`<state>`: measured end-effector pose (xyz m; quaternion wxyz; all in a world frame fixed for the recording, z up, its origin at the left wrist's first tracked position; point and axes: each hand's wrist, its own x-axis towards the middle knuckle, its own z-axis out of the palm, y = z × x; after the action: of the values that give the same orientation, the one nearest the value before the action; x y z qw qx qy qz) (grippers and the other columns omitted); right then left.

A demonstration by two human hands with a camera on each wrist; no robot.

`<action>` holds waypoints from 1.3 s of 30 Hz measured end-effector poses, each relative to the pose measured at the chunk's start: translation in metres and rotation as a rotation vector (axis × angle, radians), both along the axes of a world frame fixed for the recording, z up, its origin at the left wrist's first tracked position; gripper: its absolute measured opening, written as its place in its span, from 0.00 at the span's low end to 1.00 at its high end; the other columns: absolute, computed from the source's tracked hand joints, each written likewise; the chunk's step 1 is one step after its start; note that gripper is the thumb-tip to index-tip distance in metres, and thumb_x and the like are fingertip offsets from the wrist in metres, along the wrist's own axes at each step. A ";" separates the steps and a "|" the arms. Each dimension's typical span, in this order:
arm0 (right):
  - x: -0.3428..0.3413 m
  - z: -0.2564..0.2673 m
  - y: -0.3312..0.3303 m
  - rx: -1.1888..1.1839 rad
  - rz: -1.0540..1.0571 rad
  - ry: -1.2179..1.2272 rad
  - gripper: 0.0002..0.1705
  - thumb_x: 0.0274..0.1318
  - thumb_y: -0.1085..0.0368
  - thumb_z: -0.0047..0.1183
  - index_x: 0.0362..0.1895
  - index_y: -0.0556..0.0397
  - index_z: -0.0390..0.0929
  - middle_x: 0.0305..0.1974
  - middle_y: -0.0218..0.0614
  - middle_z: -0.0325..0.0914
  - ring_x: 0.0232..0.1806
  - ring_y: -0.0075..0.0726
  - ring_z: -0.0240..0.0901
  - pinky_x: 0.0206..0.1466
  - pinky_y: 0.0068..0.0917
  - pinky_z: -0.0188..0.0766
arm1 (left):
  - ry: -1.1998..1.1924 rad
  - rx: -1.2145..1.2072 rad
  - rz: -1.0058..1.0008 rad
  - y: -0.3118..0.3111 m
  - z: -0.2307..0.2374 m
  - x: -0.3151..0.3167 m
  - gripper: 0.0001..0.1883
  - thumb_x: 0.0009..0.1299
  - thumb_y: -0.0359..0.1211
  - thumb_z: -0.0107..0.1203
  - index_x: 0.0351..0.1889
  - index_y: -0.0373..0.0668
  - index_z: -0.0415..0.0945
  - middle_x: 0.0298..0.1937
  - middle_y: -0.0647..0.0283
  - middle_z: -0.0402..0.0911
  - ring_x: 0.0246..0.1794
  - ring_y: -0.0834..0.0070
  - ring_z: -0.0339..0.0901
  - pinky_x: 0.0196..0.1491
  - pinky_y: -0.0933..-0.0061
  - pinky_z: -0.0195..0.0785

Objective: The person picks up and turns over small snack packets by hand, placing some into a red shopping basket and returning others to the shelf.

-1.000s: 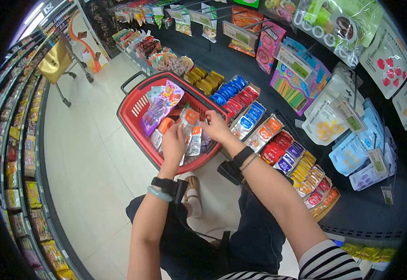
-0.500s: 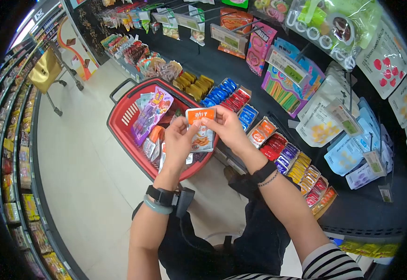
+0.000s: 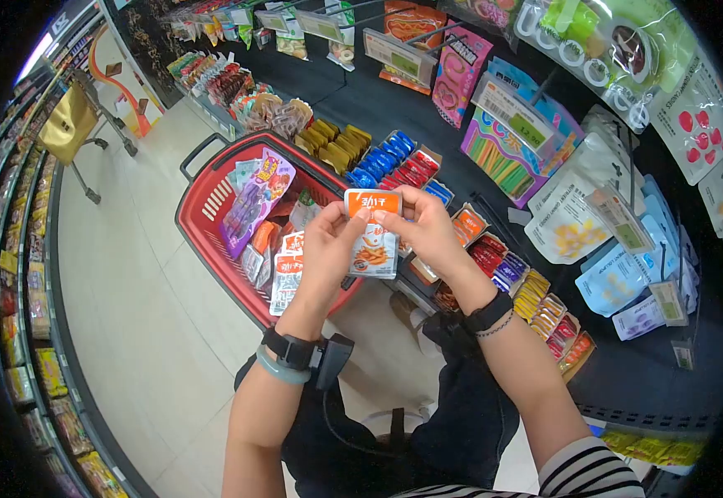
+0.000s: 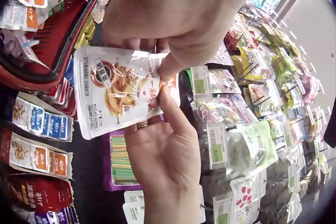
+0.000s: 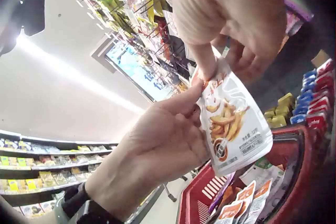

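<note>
Both hands hold one orange-and-white snack packet, its printed front turned up. My left hand pinches its left top side, thumb on the orange band. From the right, my right hand pinches the same band, the two thumbs close together. In the left wrist view the packet shows a picture of brown snack pieces; its lower part hangs free of the fingers. Left of the hands is a red shopping basket holding a purple candy bag and several orange-and-white packets.
Open boxes of small packets line the shelf on the right, among them blue packets and yellow packets. Hanging bags project from hooks above. A trolley with a gold bag stands far left, beyond the tiled floor.
The packet, first low over the basket, has been lifted and moved right, past the basket's edge. Its front now faces up, with both hands on its top. The basket appears shifted left.
</note>
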<state>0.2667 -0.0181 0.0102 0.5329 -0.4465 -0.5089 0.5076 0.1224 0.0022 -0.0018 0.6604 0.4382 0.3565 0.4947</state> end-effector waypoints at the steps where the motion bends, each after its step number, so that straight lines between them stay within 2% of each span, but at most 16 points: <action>1: 0.000 -0.004 0.001 0.026 0.005 0.006 0.07 0.51 0.68 0.53 0.34 0.56 0.71 0.31 0.27 0.73 0.33 0.14 0.66 0.34 0.14 0.64 | 0.033 0.017 -0.004 -0.001 0.002 0.000 0.04 0.64 0.28 0.52 0.33 0.37 0.72 0.30 0.66 0.78 0.30 0.86 0.73 0.33 0.84 0.65; 3: 0.000 -0.009 0.001 0.049 0.008 0.014 0.07 0.50 0.68 0.54 0.34 0.56 0.71 0.30 0.26 0.73 0.34 0.14 0.66 0.34 0.15 0.64 | 0.067 0.032 -0.009 -0.002 0.004 -0.001 0.04 0.65 0.28 0.52 0.32 0.37 0.72 0.30 0.66 0.78 0.30 0.86 0.73 0.34 0.84 0.65; 5: -0.002 -0.012 0.001 0.096 -0.045 -0.081 0.05 0.49 0.71 0.54 0.31 0.57 0.71 0.27 0.27 0.73 0.30 0.17 0.70 0.32 0.17 0.68 | 0.112 0.052 -0.014 -0.002 0.004 -0.004 0.04 0.64 0.28 0.52 0.32 0.37 0.72 0.30 0.65 0.78 0.29 0.85 0.73 0.33 0.85 0.65; 9: -0.003 -0.016 0.002 0.127 -0.063 -0.140 0.05 0.49 0.71 0.54 0.31 0.57 0.71 0.28 0.28 0.74 0.31 0.18 0.70 0.32 0.18 0.67 | 0.111 0.058 -0.030 -0.002 0.000 -0.006 0.06 0.64 0.30 0.52 0.35 0.37 0.74 0.31 0.67 0.78 0.28 0.84 0.74 0.34 0.84 0.66; 11: -0.002 -0.014 0.001 0.024 -0.031 0.049 0.06 0.49 0.71 0.54 0.32 0.57 0.72 0.29 0.29 0.74 0.32 0.19 0.71 0.34 0.18 0.68 | 0.100 0.004 -0.050 -0.001 0.004 -0.006 0.06 0.64 0.30 0.52 0.35 0.37 0.74 0.31 0.67 0.78 0.28 0.85 0.74 0.33 0.84 0.66; 15: 0.002 -0.014 0.005 0.007 -0.030 0.126 0.08 0.51 0.69 0.54 0.36 0.55 0.72 0.31 0.28 0.74 0.33 0.17 0.69 0.37 0.16 0.67 | 0.045 -0.047 -0.074 0.000 -0.002 -0.003 0.07 0.65 0.32 0.52 0.35 0.37 0.74 0.31 0.67 0.78 0.28 0.85 0.73 0.33 0.85 0.66; 19: 0.003 -0.011 0.001 -0.034 0.020 0.049 0.08 0.52 0.66 0.52 0.36 0.55 0.72 0.31 0.28 0.74 0.31 0.14 0.70 0.30 0.13 0.65 | 0.073 -0.022 -0.052 0.000 -0.007 -0.006 0.07 0.65 0.31 0.52 0.34 0.37 0.74 0.30 0.67 0.77 0.27 0.85 0.73 0.32 0.85 0.65; 20: 0.002 -0.010 0.000 -0.043 0.019 0.004 0.07 0.53 0.66 0.52 0.35 0.54 0.72 0.30 0.28 0.74 0.30 0.13 0.69 0.27 0.12 0.63 | 0.090 0.007 -0.054 0.000 -0.009 -0.006 0.07 0.65 0.31 0.52 0.34 0.36 0.73 0.30 0.65 0.78 0.27 0.85 0.74 0.31 0.85 0.66; 21: 0.001 -0.009 0.000 -0.043 0.020 0.004 0.07 0.53 0.66 0.52 0.35 0.54 0.72 0.30 0.28 0.74 0.30 0.13 0.69 0.27 0.12 0.63 | 0.107 0.036 -0.057 0.000 -0.009 -0.006 0.07 0.65 0.30 0.52 0.34 0.34 0.72 0.29 0.62 0.78 0.28 0.84 0.74 0.31 0.84 0.67; 23: 0.000 -0.007 -0.001 -0.055 -0.004 0.003 0.05 0.50 0.69 0.53 0.31 0.57 0.71 0.29 0.28 0.74 0.32 0.18 0.71 0.34 0.19 0.69 | 0.125 0.039 -0.053 0.000 -0.008 -0.006 0.07 0.65 0.29 0.52 0.34 0.34 0.72 0.29 0.63 0.78 0.27 0.84 0.74 0.30 0.85 0.67; 30: -0.002 -0.005 -0.001 -0.023 -0.068 -0.200 0.06 0.49 0.69 0.54 0.29 0.57 0.71 0.25 0.27 0.72 0.28 0.17 0.68 0.30 0.18 0.66 | 0.135 0.078 -0.036 0.000 -0.010 -0.005 0.05 0.64 0.28 0.51 0.32 0.34 0.72 0.28 0.63 0.78 0.25 0.85 0.74 0.29 0.84 0.66; 34: 0.000 -0.016 0.004 -0.024 -0.074 -0.060 0.05 0.49 0.69 0.54 0.29 0.56 0.72 0.25 0.28 0.73 0.28 0.18 0.70 0.30 0.18 0.66 | 0.198 0.012 -0.081 0.003 -0.006 -0.006 0.06 0.64 0.30 0.53 0.34 0.36 0.73 0.29 0.67 0.77 0.27 0.86 0.73 0.31 0.85 0.66; 37: 0.004 -0.020 0.007 -0.043 -0.106 0.068 0.05 0.49 0.69 0.54 0.30 0.56 0.72 0.27 0.29 0.74 0.29 0.19 0.70 0.31 0.19 0.67 | 0.124 -0.097 -0.114 0.003 -0.004 -0.002 0.08 0.64 0.31 0.53 0.36 0.36 0.73 0.31 0.65 0.78 0.29 0.84 0.75 0.32 0.83 0.67; 39: 0.006 -0.016 0.007 -0.069 -0.130 0.122 0.05 0.49 0.69 0.54 0.31 0.55 0.73 0.29 0.30 0.75 0.29 0.19 0.71 0.32 0.19 0.67 | 0.210 -0.099 -0.175 0.003 -0.007 0.001 0.12 0.62 0.30 0.56 0.41 0.33 0.73 0.34 0.62 0.79 0.31 0.82 0.76 0.34 0.83 0.68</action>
<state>0.2731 -0.0109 -0.0059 0.5790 -0.4648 -0.4278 0.5155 0.1231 0.0050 -0.0085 0.6808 0.4838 0.4081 0.3686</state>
